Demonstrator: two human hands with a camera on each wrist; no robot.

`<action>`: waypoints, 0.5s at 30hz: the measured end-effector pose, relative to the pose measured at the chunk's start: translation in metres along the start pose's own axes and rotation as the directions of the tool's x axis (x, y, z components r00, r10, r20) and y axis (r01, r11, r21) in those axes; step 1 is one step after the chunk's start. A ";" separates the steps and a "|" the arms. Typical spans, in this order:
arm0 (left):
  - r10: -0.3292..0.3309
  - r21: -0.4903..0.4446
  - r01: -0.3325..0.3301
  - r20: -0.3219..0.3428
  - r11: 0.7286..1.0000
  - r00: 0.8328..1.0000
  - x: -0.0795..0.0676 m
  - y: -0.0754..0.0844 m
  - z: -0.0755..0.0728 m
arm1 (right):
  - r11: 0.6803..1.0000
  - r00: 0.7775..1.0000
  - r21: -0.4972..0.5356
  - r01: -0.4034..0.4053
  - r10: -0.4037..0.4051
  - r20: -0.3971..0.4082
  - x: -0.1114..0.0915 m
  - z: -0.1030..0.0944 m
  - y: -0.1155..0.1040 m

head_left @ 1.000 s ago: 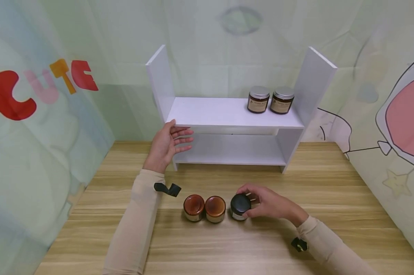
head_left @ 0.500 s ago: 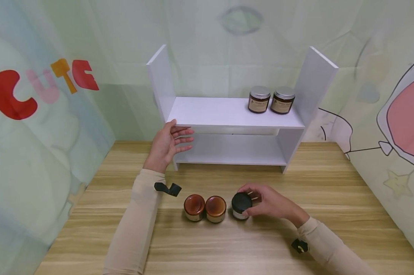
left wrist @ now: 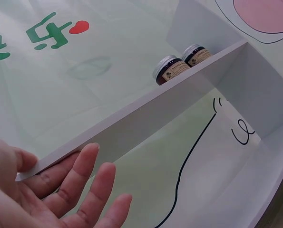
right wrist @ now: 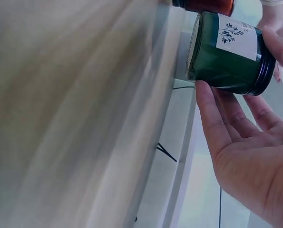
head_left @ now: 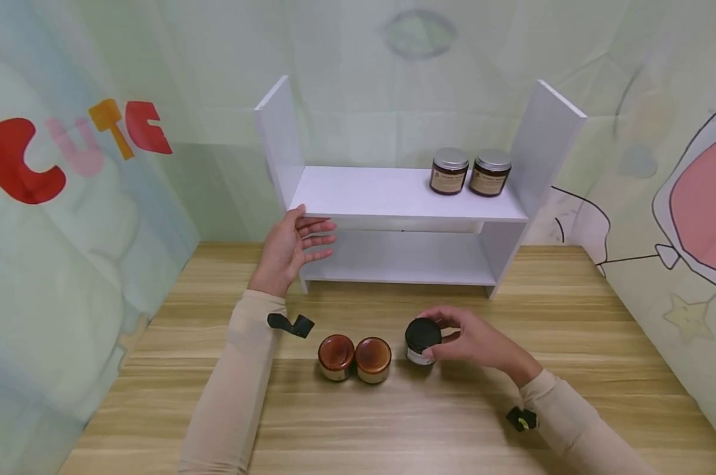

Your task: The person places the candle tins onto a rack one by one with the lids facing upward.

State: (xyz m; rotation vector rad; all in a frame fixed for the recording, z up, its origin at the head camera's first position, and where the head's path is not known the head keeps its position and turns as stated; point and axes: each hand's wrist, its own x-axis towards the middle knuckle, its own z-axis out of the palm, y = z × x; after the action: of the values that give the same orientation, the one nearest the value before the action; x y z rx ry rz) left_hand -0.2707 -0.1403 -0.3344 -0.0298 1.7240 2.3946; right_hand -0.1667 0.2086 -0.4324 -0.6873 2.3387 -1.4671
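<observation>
My right hand [head_left: 473, 338] grips a dark green glass jar [right wrist: 234, 52] with a black lid and a white leaf-print label. The jar looks raised a little off the wooden table. Left of it in the head view, two amber jars [head_left: 336, 357] stand side by side on the table. At the shelf's left end, my left hand [head_left: 286, 252] pinches the front edge of the white shelf's upper board [left wrist: 127, 114], thumb on top and index finger below. Its other fingers are spread loosely. On that board, at the right, sit two brown jars [head_left: 449, 173] with silver lids.
The white shelf has a lower board [head_left: 399, 257] and upright side panels [head_left: 548, 142]. Printed cloth walls [head_left: 358, 79] enclose the wooden table [head_left: 346, 435] at the back and both sides.
My right hand has moved slightly up and to the right in the head view, carrying the green jar away from the amber jars. The left hand stays on the shelf edge.
</observation>
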 end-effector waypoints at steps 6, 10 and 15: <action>0.001 -0.007 -0.001 0.000 1.000 1.000 0.001 0.000 0.000 | 1.000 0.999 0.010 0.028 -0.028 -0.021 0.001 -0.006 -0.004; -0.001 -0.003 0.001 0.005 1.000 1.000 0.001 0.000 0.001 | 0.999 0.999 0.004 0.036 -0.035 -0.031 0.001 -0.010 -0.010; -0.009 0.005 0.009 0.007 1.000 1.000 0.000 0.002 0.001 | 0.998 0.998 -0.005 0.055 -0.055 -0.044 0.003 -0.017 -0.018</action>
State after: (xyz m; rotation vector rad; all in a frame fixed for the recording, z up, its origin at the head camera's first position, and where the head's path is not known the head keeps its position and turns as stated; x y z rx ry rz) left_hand -0.2711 -0.1402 -0.3327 -0.0280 1.7231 2.3814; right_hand -0.1736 0.2132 -0.4084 -0.7333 2.3742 -1.5159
